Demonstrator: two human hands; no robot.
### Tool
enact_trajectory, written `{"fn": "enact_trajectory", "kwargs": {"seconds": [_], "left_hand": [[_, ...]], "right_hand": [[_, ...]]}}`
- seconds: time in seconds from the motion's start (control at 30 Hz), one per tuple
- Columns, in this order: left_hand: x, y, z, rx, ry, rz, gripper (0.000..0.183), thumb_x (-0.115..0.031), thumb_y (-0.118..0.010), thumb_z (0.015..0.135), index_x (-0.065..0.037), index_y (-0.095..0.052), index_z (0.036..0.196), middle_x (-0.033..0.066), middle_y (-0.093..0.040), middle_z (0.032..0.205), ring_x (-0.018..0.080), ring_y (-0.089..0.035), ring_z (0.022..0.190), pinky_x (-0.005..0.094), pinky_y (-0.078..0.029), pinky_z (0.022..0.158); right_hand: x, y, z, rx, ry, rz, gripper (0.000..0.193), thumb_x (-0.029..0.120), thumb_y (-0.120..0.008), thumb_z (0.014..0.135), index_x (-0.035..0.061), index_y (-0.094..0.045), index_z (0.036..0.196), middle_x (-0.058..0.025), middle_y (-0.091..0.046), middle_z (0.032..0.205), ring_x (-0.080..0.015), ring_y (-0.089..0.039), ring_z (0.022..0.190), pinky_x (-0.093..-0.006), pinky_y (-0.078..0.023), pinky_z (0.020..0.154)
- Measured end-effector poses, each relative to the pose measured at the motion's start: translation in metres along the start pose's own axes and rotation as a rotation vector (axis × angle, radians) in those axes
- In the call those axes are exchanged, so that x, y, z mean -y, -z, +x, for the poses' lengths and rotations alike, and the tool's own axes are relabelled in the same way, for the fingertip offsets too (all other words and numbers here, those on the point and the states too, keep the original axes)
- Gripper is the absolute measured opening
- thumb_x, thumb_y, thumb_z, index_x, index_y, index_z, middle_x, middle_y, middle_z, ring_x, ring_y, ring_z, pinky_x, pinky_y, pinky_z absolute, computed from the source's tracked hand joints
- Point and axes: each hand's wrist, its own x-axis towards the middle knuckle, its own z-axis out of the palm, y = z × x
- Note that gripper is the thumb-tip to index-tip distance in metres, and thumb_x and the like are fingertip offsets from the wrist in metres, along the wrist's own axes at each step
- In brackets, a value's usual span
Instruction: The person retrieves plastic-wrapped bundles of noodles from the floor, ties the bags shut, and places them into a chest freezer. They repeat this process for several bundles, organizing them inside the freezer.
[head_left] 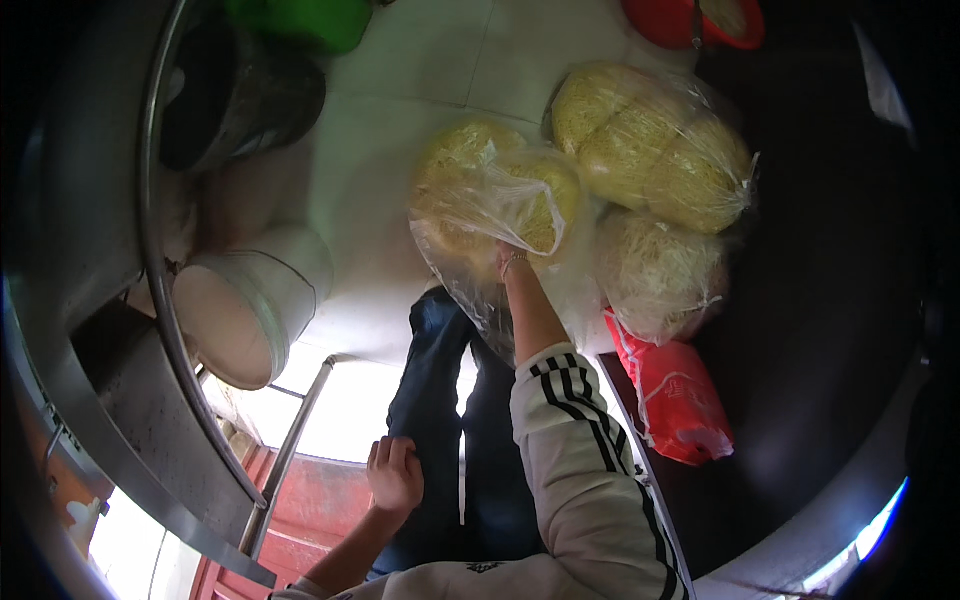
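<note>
My right hand (509,260) reaches to the open mouth of a clear plastic bag (450,235) that holds pale yellow noodles (455,160). Plastic film hides its fingers, so whether they grip the bag or the noodles I cannot make out. A white rim of the bag curls just beyond the wrist. Close to my body, my left hand (396,475) hangs beside my left thigh with its fingers curled in and nothing seen in them.
Right of the open bag lie another large bag of yellow noodles (650,150), a smaller bag of paler strands (660,270) and a red plastic bag (675,395). A white bucket (235,310), a dark bin (250,100) and curved metal rails (155,200) line the left. A red basin (745,30) stands far right.
</note>
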Motion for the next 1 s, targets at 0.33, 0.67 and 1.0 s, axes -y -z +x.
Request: {"fn": "enact_trajectory", "kwargs": {"seconds": [0.33,0.67,1.0], "left_hand": [[-0.013,0.005,-0.028,0.07,0.043,0.143,0.007,-0.005,-0.053,0.076,-0.008,-0.052,0.082,0.0113,-0.056,0.081,0.0312,-0.056,0.08,0.0422,-0.046,0.07],[0.01,0.005,-0.008,0.239,0.211,-0.244,0.013,-0.014,-0.053,0.083,-0.012,-0.063,0.09,0.0108,-0.064,0.085,0.0306,-0.061,0.082,0.0376,-0.049,0.075],[-0.029,0.097,0.067,0.356,0.35,-1.191,0.068,-0.05,-0.052,0.089,-0.025,-0.02,0.144,0.0035,-0.037,0.14,0.0259,-0.035,0.127,0.0451,-0.036,0.097]], "right_hand": [[0.074,0.06,-0.141,-0.232,-0.155,0.104,0.033,0.046,-0.047,0.092,0.0157,-0.053,0.104,0.0006,-0.049,0.077,-0.0138,-0.039,0.059,-0.028,-0.03,0.048],[0.051,0.079,-0.392,0.008,-0.07,0.067,0.03,0.036,-0.05,0.092,0.0084,-0.058,0.099,-0.0061,-0.062,0.087,-0.0241,-0.06,0.074,-0.0327,-0.047,0.064],[0.074,0.072,-0.564,0.009,0.536,-0.515,0.043,0.038,-0.062,0.087,0.0001,-0.058,0.067,-0.0082,-0.049,0.055,-0.0114,-0.043,0.053,-0.0302,-0.038,0.051]]}}
